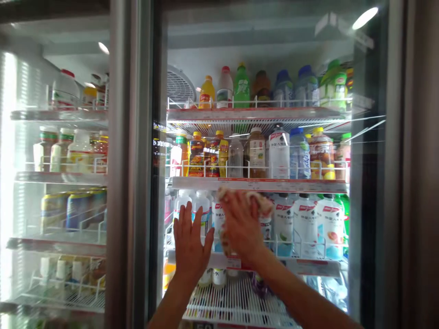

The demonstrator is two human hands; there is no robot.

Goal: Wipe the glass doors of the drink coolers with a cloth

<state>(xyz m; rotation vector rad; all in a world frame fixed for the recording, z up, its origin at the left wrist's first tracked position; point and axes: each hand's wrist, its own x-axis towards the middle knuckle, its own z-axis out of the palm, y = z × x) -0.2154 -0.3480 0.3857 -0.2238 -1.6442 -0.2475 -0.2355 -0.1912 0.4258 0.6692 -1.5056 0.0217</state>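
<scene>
My left hand (191, 244) is raised with its fingers spread, palm toward the glass door (260, 41) of a drinks fridge. To its right, my right hand (242, 226) presses a patterned cloth (262, 203) to the same glass, with the cloth showing above and beside the fingers. Through the pane, behind both hands, stand rows of bottles, including white-labelled ones (305, 224) on the third shelf. My hands and the cloth hide part of that row.
A metal door frame (125, 160) divides this door from a second fridge door on the left, where cans (78, 210) and bottles stand on shelves. Wire-fronted shelves (260, 184) hold more drinks behind the glass. Lamp reflections (365, 18) show on the pane.
</scene>
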